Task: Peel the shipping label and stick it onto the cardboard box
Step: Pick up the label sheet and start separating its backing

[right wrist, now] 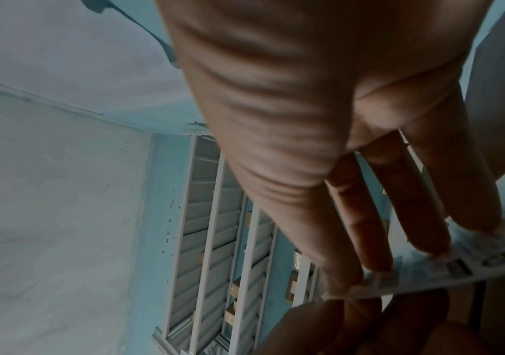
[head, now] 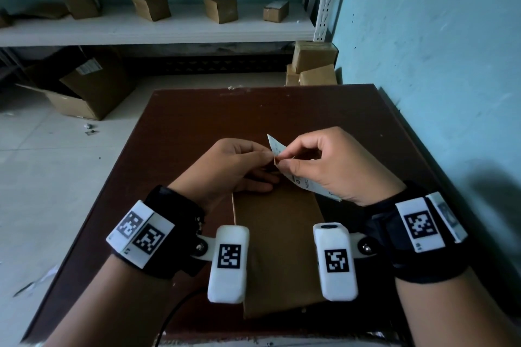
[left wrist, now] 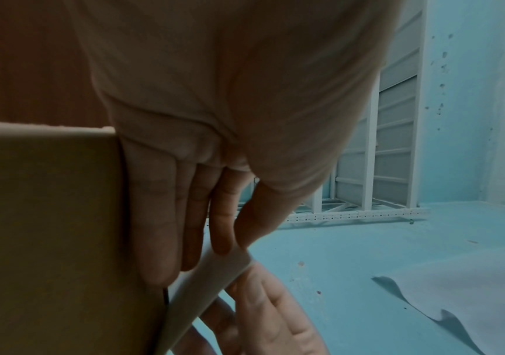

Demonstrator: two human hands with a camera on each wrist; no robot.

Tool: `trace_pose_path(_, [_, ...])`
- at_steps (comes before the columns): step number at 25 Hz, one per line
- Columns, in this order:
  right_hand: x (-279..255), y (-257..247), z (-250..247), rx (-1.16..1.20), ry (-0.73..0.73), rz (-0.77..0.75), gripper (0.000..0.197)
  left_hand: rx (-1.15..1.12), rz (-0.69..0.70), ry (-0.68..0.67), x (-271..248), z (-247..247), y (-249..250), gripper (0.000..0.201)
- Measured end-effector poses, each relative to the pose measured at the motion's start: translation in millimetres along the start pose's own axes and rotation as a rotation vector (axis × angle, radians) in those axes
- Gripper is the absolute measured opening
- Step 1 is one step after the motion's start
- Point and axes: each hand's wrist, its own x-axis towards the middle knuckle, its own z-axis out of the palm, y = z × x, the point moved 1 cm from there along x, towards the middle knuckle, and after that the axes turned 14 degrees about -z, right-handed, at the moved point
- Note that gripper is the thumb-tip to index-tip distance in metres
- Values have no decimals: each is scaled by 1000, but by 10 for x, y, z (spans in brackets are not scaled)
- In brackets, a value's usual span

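Observation:
A white shipping label (head: 275, 146) with printed text is held above a flat brown cardboard box (head: 277, 236) on the dark table (head: 180, 127). My left hand (head: 265, 153) pinches the label's corner between thumb and forefinger. My right hand (head: 284, 159) pinches the same corner from the other side, and the rest of the label (head: 308, 187) runs under its palm. In the left wrist view the label (left wrist: 214, 271) is a pale strip beside the box (left wrist: 47, 228). The right wrist view has the printed label (right wrist: 464, 266) under my fingertips (right wrist: 378, 264).
A white shelf (head: 158, 28) at the back carries several small cardboard boxes. An open carton (head: 84, 90) lies on the tiled floor at left. More boxes (head: 313, 65) are stacked past the table's far right corner. A teal wall (head: 437, 65) runs close on the right.

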Motion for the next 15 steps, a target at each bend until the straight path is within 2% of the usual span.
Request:
trace_pose_path(5, [2, 21, 18, 5, 24, -4, 16, -1, 4, -40, -7, -31, 3, 16])
trace_pose_path(11, [1, 70, 1, -11, 28, 0, 16, 0, 19, -70, 0, -32, 2, 32])
trace_pose_path(15, [0, 73, 8, -6, 22, -5, 20, -23, 6, -75, 22, -50, -15, 26])
